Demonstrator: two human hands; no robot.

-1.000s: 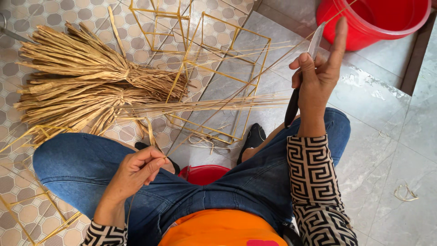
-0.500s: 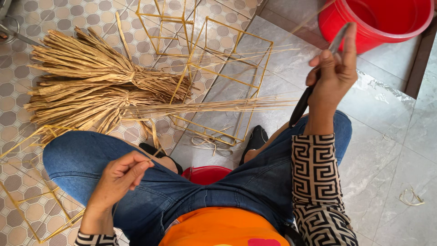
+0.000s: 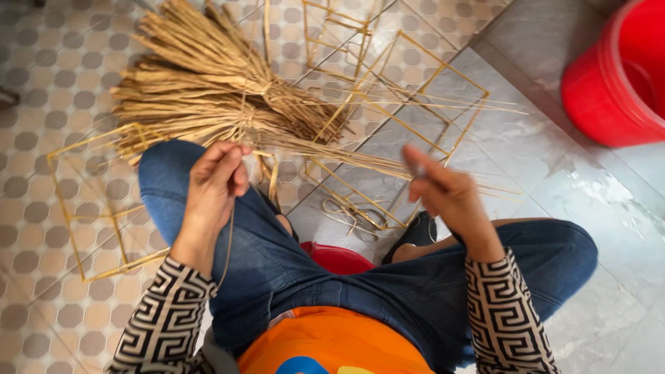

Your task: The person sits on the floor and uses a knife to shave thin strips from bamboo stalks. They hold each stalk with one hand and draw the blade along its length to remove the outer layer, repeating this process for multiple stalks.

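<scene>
Straw bundles (image 3: pixel 208 104) lie on the floor (image 3: pixel 41 83) just past my knees, tied at the waist so the stalks stay together within reach. My left hand (image 3: pixel 215 183) is curled shut on a thin strand (image 3: pixel 227 242) that trails down over my thigh. My right hand (image 3: pixel 443 194) is blurred, fingers loosely bent; whether it pinches anything I cannot tell. Yellow stick frames (image 3: pixel 388 104) lie flat beside the bundles, with a red bucket (image 3: pixel 616 83) well apart.
</scene>
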